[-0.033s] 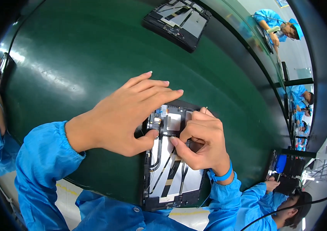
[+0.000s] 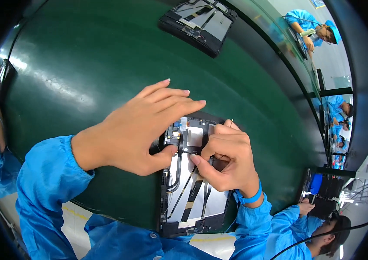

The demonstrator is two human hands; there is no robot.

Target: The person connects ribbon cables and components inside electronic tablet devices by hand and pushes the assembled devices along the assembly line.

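Both forearms are covered by long sleeves of bright blue work clothing, of smooth, slightly glossy fabric. The left sleeve (image 2: 47, 173) ends in a gathered cuff at the wrist, with creases running back along the arm. The right sleeve (image 2: 255, 225) ends likewise, and a narrow blue wrist band (image 2: 249, 198) sits just above its cuff. The front of the same blue garment (image 2: 123, 242) shows along the lower edge of the view, bearing a small round snap fastener (image 2: 152, 236). The left hand (image 2: 143, 128) and right hand (image 2: 227, 156) are bare, ungloved; fingernails are short and unpainted.
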